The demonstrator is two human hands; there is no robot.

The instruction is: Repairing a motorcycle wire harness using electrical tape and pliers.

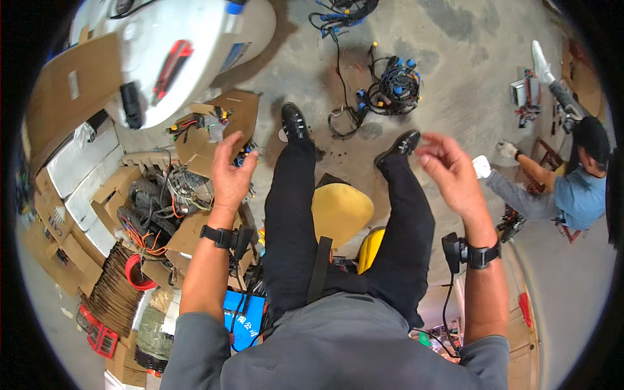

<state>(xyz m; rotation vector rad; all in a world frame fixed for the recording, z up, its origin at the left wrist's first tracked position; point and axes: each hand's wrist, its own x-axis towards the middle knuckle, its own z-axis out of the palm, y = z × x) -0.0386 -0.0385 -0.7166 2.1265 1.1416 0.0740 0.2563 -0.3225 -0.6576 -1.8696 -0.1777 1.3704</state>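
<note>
Above my knees, both hands hang empty. My left hand (229, 175) has fingers loosely curled, nearest the cardboard box of tangled wires (170, 188) at left. My right hand (453, 172) has fingers spread and bent, over bare concrete floor (455, 58). Yellow stool (341, 208) sits between my legs.

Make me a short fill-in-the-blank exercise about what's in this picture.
1. Both hands, left hand and right hand, are ____, holding nothing.
2. The stool between the legs is ____ in colour.
3. Each wrist wears a ____ strap.
4. The wire bundle lies on the ____.

Missing words: empty; yellow; black; floor
</note>
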